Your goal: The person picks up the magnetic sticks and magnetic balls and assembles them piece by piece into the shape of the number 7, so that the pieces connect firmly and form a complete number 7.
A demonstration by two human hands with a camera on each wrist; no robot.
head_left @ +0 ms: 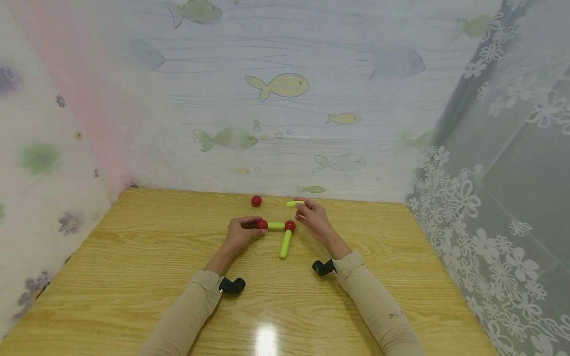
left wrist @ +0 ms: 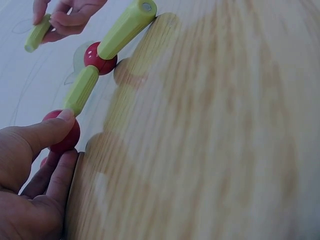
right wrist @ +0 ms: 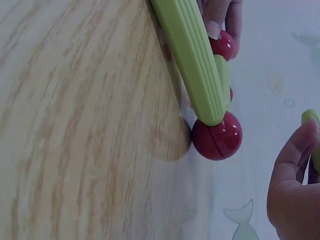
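My left hand [head_left: 242,232] pinches a red ball [left wrist: 67,139] between thumb and fingers. From that ball a short yellow-green rod [head_left: 276,226] runs right to a second red ball [head_left: 290,226]. A longer yellow-green rod [head_left: 285,245] extends from this second ball toward me; its free end shows a small metal disc [left wrist: 146,6] in the left wrist view. My right hand [head_left: 315,218] holds another short yellow-green rod [left wrist: 37,34] in its fingertips, apart from the joined pieces and behind the second ball. At the right edge of the right wrist view, this rod is partly cut off.
A loose red ball [head_left: 256,201] lies on the wooden table [head_left: 133,267] near its back edge. Fish-patterned sheeting [head_left: 285,123] hangs behind the table, with flower-patterned sheeting [head_left: 481,247] along the right. Black wrist mounts [head_left: 232,286] stick out from both sleeves.
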